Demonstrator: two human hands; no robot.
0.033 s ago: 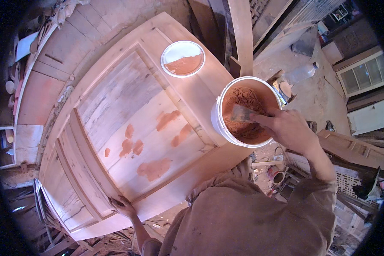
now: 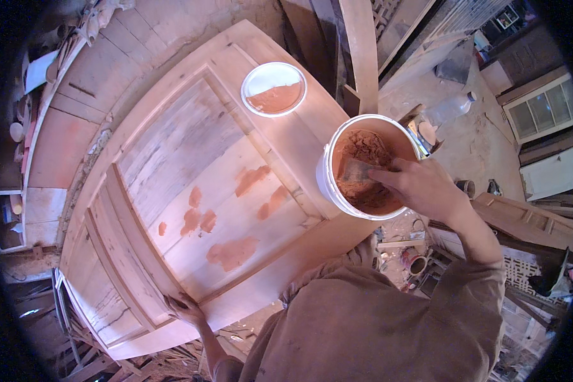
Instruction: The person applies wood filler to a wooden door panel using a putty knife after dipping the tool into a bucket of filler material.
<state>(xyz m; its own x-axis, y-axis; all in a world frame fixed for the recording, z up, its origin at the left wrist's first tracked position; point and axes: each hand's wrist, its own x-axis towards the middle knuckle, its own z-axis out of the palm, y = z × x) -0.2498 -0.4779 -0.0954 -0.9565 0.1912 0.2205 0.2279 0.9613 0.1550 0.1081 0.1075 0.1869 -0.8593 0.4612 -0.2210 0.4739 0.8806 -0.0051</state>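
Note:
My right hand [image 2: 423,186] grips a putty knife [image 2: 356,170] inside a white bucket [image 2: 326,172]. The blade presses into reddish-brown filler paste [image 2: 367,145] that fills part of the bucket. Beneath the bucket lies a wooden panelled door [image 2: 219,153], with the bucket on its right end. Several patches of the same filler [image 2: 233,253] are spread on the door's pale panel. My left hand [image 2: 184,309] rests on the door's near edge, fingers stretched out and holding nothing. The round white lid [image 2: 274,89], smeared with filler, lies beyond the bucket on the door's frame.
To the right are a clear plastic bottle [image 2: 451,109], a tin can [image 2: 414,261], a panelled wooden piece [image 2: 533,226] and a small framed window [image 2: 542,109]. Scrap wood [image 2: 83,356] lies at the lower left. Boards [image 2: 361,51] lean beyond the door.
The putty knife has dipped a little deeper and shifted slightly left in the filler, my right hand moving with it. My left hand stays on the door.

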